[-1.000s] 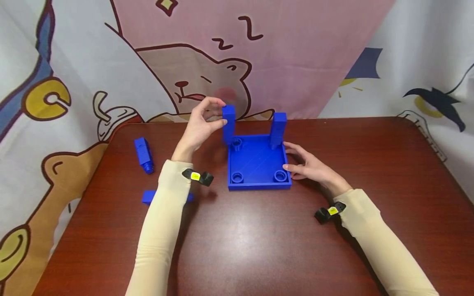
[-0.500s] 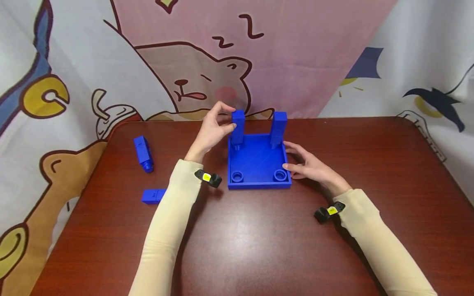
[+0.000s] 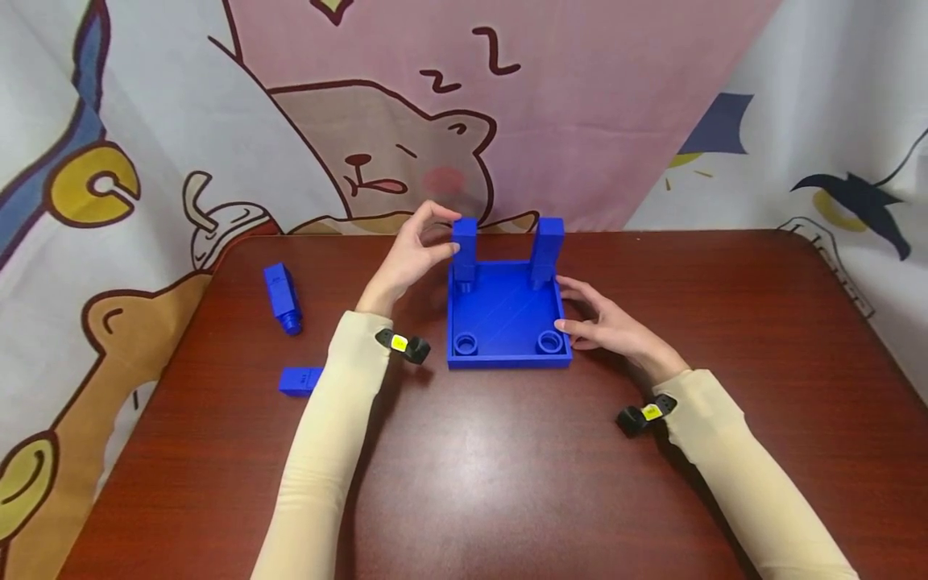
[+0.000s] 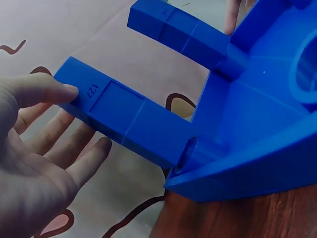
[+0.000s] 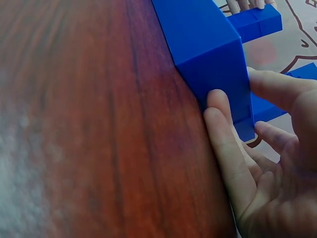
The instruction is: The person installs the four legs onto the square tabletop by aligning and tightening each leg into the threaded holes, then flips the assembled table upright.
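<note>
My left hand point(image 3: 415, 254) pinches the top of a blue square leg point(image 3: 465, 250) between thumb and fingers. The leg stands upright over the back-left corner of a shallow blue square tray point(image 3: 507, 362), its lower end at the round socket point(image 4: 187, 154) there. Number 127 is marked on its side in the left wrist view. A second blue leg point(image 3: 547, 250) stands in the back-right corner. At the tray's right side, my right hand point(image 3: 607, 329) holds the wall, thumb at the rim and fingers against the outside. Two round front sockets point(image 3: 466, 344) show open tops.
Left of the tray, two more blue legs lie on the brown table point(image 3: 493, 483): one with a threaded-looking end point(image 3: 283, 298), the other point(image 3: 300, 381) partly hidden by my left sleeve. A cartoon-printed curtain point(image 3: 594, 121) hangs behind the table.
My left hand has moved the leg right, from outside the tray's left wall to over the back-left socket, then stayed there. The right hand keeps its place on the tray.
</note>
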`<act>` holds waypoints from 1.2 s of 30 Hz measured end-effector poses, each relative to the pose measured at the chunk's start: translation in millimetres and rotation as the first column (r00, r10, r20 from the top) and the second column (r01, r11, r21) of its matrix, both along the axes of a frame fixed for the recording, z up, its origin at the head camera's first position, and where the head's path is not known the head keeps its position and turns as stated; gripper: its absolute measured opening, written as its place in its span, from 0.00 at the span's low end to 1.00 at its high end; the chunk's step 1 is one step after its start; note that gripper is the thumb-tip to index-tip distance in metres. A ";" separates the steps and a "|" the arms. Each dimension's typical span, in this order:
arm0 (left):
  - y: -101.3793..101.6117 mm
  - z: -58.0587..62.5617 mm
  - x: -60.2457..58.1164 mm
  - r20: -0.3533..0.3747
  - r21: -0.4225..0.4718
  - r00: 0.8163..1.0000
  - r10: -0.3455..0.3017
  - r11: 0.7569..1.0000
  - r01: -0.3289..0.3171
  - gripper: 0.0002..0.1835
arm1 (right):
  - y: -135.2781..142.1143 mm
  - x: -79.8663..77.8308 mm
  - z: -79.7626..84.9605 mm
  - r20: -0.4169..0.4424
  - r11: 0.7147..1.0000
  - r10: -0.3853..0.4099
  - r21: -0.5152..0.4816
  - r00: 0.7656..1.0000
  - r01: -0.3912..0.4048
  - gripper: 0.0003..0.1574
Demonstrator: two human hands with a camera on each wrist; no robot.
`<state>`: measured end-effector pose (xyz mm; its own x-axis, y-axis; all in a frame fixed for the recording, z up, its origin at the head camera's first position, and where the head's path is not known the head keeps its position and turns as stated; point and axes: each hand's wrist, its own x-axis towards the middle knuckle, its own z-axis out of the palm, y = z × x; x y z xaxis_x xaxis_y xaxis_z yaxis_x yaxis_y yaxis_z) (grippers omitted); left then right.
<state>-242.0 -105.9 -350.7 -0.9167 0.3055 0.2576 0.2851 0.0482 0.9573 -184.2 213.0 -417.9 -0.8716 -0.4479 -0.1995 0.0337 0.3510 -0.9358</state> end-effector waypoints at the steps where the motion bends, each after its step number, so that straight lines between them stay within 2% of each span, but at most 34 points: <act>1: -0.1 0.2 0.3 -0.017 -0.007 1.000 0.005 1.000 -0.005 0.18 | 0.0 -0.3 -0.4 0.000 1.000 0.001 -0.001 1.000 -0.001 0.48; 7: 5.1 6.1 5.0 -0.155 -0.059 0.986 0.061 0.996 -0.071 0.19 | 0.9 -1.2 -1.4 0.004 1.000 0.005 -0.012 1.000 -0.005 0.48; 10: 12.9 9.1 7.9 -0.211 -0.074 0.968 0.137 0.985 -0.156 0.19 | 1.8 -1.0 -1.2 -0.001 1.000 0.000 -0.007 1.000 0.000 0.48; 14: 24.0 10.9 11.6 -0.249 -0.079 0.931 0.268 0.952 -0.295 0.19 | 2.3 -0.6 -0.7 -0.010 1.000 -0.002 -0.003 1.000 0.002 0.48; 16: 28.3 10.3 12.7 -0.266 -0.106 0.913 0.310 0.932 -0.348 0.20 | 2.1 -0.4 -0.8 -0.010 1.000 -0.001 -0.006 1.000 0.001 0.48; 20: 31.4 7.5 14.4 -0.326 -0.212 0.877 0.353 0.877 -0.432 0.22 | 1.7 -0.2 -1.7 -0.012 1.000 -0.001 -0.012 1.000 0.000 0.48; 23: 29.8 6.4 15.1 -0.351 -0.246 0.867 0.354 0.859 -0.450 0.20 | 1.8 0.1 -2.4 -0.016 1.000 0.000 -0.021 1.000 -0.001 0.48; 24: 28.8 6.4 15.0 -0.346 -0.241 0.870 0.350 0.864 -0.443 0.19 | 1.9 0.3 -2.5 -0.017 1.000 0.000 -0.022 1.000 0.000 0.48; 26: 26.8 7.1 14.9 -0.317 -0.219 0.888 0.333 0.886 -0.410 0.16 | 2.7 0.6 -2.9 -0.022 1.000 0.001 -0.025 1.000 -0.002 0.48; 30: 21.9 9.5 15.0 -0.196 -0.160 0.943 0.268 0.940 -0.301 0.14 | 4.2 1.2 -3.1 -0.025 1.000 -0.006 -0.025 1.000 0.005 0.48; 32: 18.8 10.4 15.0 -0.131 -0.136 0.965 0.230 0.959 -0.247 0.15 | 4.2 1.7 -2.8 -0.025 1.000 -0.006 -0.030 1.000 0.005 0.48; 36: 12.1 10.0 12.8 -0.034 -0.096 0.986 0.163 0.981 -0.166 0.15 | 3.2 2.6 -1.3 -0.022 0.999 -0.001 -0.043 1.000 0.000 0.48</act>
